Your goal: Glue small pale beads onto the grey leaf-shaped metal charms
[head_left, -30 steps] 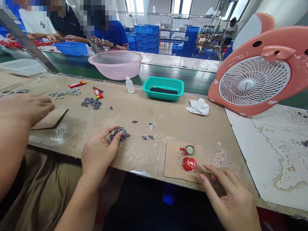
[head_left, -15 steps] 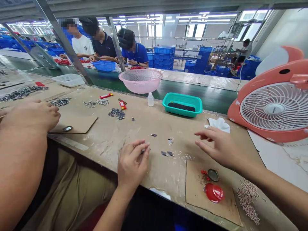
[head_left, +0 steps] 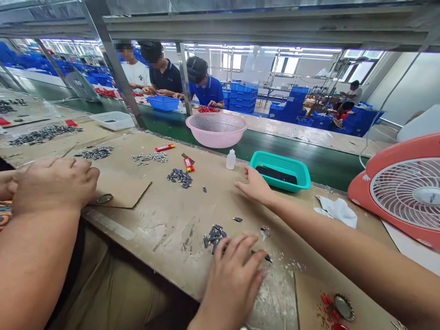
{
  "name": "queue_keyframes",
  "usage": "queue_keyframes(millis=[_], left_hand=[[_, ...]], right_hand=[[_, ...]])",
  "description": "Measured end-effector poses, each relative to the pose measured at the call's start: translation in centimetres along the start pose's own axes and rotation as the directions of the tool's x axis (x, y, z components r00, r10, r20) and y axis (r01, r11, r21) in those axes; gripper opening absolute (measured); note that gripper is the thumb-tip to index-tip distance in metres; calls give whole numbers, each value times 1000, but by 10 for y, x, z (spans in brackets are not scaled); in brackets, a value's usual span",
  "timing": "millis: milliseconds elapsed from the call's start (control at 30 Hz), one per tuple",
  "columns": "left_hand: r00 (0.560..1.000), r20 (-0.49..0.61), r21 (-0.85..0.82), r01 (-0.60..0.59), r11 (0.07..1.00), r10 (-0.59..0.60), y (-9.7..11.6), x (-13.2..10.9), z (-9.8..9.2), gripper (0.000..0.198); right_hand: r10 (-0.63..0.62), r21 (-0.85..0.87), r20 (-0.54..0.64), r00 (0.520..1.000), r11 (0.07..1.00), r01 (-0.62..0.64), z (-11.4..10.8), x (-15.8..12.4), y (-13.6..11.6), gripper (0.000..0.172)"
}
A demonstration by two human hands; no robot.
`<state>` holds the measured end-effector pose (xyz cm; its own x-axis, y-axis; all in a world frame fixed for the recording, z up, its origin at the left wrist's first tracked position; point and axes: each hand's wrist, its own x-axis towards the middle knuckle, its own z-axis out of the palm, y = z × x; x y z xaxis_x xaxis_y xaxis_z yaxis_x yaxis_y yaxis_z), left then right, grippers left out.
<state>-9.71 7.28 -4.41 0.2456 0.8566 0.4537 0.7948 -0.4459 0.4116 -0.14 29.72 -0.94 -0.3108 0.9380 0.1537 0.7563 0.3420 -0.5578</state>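
My left hand lies spread on the worn board table, holding nothing visible. A small heap of dark metal pieces sits just beyond its fingers, apart from them. A few loose dark pieces are scattered nearby. My right hand rests flat and open beside the left end of a teal plastic tray, which holds a black bar. At the lower right, a crimped bottle cap lies on a cardboard sheet, partly cut off by the frame edge.
A co-worker's hands rest at the left, by a cardboard piece. A pink plastic basket, small dropper bottle, white cloth and pink fan stand around. A green conveyor belt runs behind the table.
The view has tilted up and swung. My right hand has moved forward to the tray. My left hand has moved right, and the dark pieces now show as a heap beside it.
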Motion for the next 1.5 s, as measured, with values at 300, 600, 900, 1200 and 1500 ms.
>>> queue_keyframes(millis=[300, 600, 900, 1200, 1500], left_hand=[[981, 176, -120, -65, 991, 86, -8, 5, 40, 41], [954, 264, -137, 183, 974, -142, 4, 14, 8, 46], [954, 246, -48, 187, 981, -170, 4, 21, 11, 26], [954, 242, 12, 180, 984, -177, 12, 23, 16, 9], [957, 212, 86, 183, 979, -197, 27, 19, 21, 14]], right_hand=[[140, 64, -68, 988, 989, -135, 29, 76, -32, 41], [113, 131, 74, 991, 984, -122, 1, 53, -29, 40], [-33, 114, 143, 989, 993, 17, -108, -134, 34, 29], [-161, -417, -34, 986, 899, 132, -159, -301, 100, 40], [-279, -579, -35, 960, 789, 208, -155, -336, 109, 39]])
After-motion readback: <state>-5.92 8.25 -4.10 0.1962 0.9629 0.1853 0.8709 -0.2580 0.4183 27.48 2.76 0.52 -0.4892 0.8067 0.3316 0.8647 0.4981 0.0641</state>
